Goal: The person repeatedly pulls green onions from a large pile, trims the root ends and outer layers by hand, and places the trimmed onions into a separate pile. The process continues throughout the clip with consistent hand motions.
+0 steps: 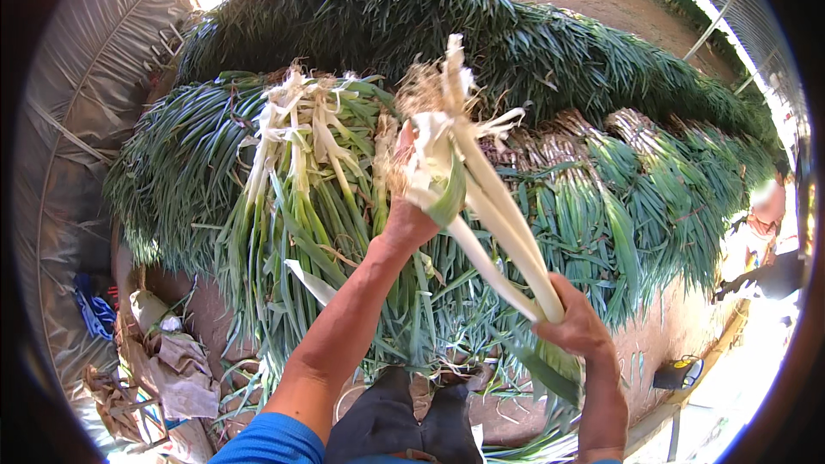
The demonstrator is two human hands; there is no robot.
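My right hand is shut around several large green onions, low on their pale shanks. Their root ends point up and away from me, and their green leaves hang below the fist. Near the upper end, my left hand grips a whitish outer sheath, partly pulled away from the shanks, with a green leaf strip curling beside it. Its fingertips are mostly hidden by the sheath. Dry roots show above that hand. To its left, loose green onions with white shanks lie on the pile.
Bundled green onions spread across the pile to the right. Behind rises a longer, darker heap of leaves. Plastic sheeting walls the left side, with sacks below. A black box-like object and another person are at right.
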